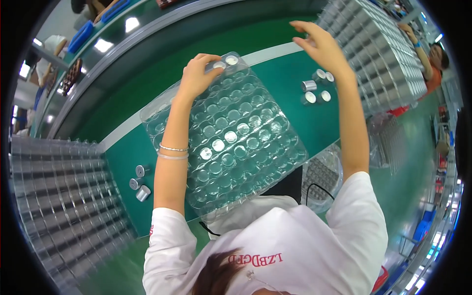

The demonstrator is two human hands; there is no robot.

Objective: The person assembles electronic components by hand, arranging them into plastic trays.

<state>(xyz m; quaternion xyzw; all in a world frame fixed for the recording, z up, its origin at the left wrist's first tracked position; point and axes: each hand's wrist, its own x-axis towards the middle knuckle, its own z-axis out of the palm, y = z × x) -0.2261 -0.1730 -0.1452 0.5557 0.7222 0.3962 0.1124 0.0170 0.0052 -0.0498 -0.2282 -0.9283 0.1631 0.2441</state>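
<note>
A clear plastic tray (pixel 241 132) with rows of round pockets lies at a slant on the green work surface in front of me. Two small silver metal cylinders stand at its far corner; one metal cylinder (pixel 231 60) is free of my fingers. Around the other, my left hand (pixel 197 73) has its thumb and fingers closed, with the palm over the tray's far edge. My right hand (pixel 322 49) is raised beyond the tray to the right, thumb and forefinger apart. Below it, several loose metal cylinders (pixel 309 86) sit on the surface, some upright, one on its side.
Three more metal cylinders (pixel 143 193) lie left of my left forearm. Tall stacks of clear trays flank me: a left stack (pixel 64 196) and a right stack (pixel 373 54). A conveyor rail (pixel 98 69) runs along the far side. Another person (pixel 435 66) is beyond the right stack.
</note>
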